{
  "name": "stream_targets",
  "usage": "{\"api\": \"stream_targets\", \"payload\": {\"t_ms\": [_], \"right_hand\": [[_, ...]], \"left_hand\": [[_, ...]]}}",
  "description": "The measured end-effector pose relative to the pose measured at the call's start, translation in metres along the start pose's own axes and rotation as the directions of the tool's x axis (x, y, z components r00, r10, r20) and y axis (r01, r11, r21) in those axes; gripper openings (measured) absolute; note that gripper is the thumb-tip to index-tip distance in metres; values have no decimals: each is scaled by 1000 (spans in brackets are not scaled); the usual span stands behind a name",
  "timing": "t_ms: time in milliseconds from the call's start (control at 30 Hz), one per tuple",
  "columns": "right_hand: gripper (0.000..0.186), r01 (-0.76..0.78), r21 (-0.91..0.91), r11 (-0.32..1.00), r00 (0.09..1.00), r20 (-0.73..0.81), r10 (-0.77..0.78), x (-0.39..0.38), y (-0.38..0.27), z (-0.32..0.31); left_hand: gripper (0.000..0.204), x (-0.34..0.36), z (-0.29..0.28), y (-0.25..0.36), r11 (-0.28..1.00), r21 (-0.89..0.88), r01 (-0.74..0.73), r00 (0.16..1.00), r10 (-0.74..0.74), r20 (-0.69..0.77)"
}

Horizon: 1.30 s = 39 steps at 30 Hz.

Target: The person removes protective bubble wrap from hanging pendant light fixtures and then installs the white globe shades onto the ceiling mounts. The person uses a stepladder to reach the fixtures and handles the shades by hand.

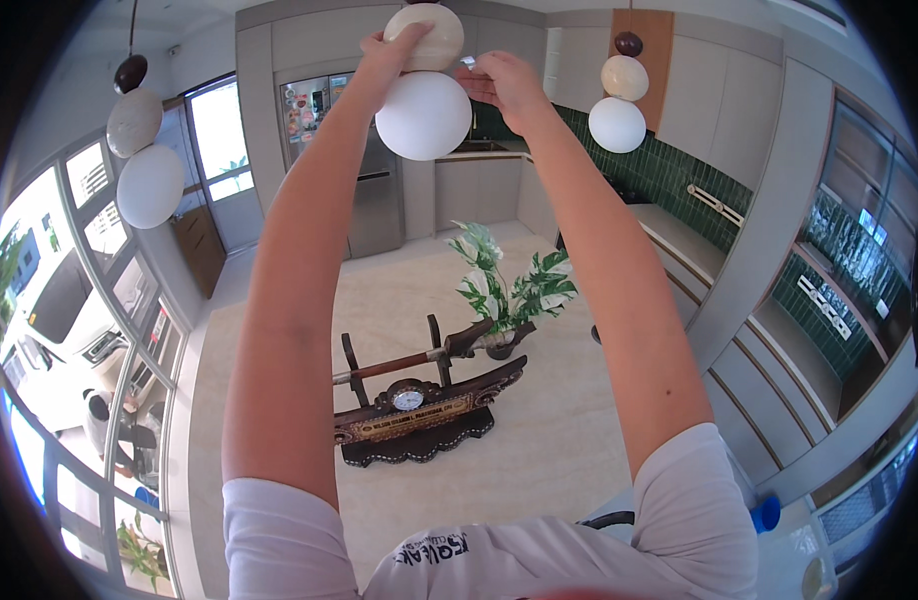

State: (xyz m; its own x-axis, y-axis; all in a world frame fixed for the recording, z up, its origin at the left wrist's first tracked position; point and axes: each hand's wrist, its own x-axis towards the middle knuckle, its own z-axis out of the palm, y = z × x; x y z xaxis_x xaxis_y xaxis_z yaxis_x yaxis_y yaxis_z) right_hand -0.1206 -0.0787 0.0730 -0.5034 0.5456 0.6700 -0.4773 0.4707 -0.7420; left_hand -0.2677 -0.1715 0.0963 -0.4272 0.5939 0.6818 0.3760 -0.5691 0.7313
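Fingers (409, 37) of our left hand (383, 62) are grasping the beige globe (434, 42) of the middle pendant lamp, with the thumb across its front face. Our right hand (516, 92) is raised at the 3 o'clock side of the same lamp, its fingers partly curled toward the globes. At its fingertips we note a small pale item (467, 62); it is too small to identify, and we cannot tell whether the fingers are clenched on it.

Taking the centre of the view as the dial hub, we locate the middle pendant lamp at 12 o'clock. Its smooth white globe (424, 117) sits directly below the beige globe, between our two forearms. Two further lamps of similar build hang apart from it: the left lamp (149, 187) at 10 o'clock and the right lamp (617, 125) at 1 o'clock.

Below our arms, we observe the pale table (554, 445). It carries a dark wooden stand (434, 425) with a small round dial, at 7 o'clock from the hub, and a potted plant (544, 285) with green and white leaves, at 3 o'clock. We find the refrigerator (377, 205) at 11 o'clock, the green tiled wall (664, 165) at 2 o'clock and a blue bucket (766, 514) at 4 o'clock
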Motion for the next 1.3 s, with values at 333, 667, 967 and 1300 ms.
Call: {"api": "stream_targets", "payload": {"t_ms": [333, 667, 967, 1300], "right_hand": [[13, -9, -207, 978, 998, 55, 21, 0, 7, 6], [15, 31, -204, 978, 1000, 3, -31, -15, 14, 17], [13, 224, -284, 932, 975, 59, -216, -109, -4, 32], [12, 223, -583, 782, 956, 288, -58, -299, 33, 36]], "left_hand": [[107, 19, -9, -22, 997, -78, -6, 998, 10, 59], [94, 37, -10, -27, 978, 169, -122, 934, 171, -313], [70, -101, -13, 1, 982, 70, -176, 983, 179, -43], [22, -337, -21, -49, 914, 87, 397, 850, -401, 341]]}}
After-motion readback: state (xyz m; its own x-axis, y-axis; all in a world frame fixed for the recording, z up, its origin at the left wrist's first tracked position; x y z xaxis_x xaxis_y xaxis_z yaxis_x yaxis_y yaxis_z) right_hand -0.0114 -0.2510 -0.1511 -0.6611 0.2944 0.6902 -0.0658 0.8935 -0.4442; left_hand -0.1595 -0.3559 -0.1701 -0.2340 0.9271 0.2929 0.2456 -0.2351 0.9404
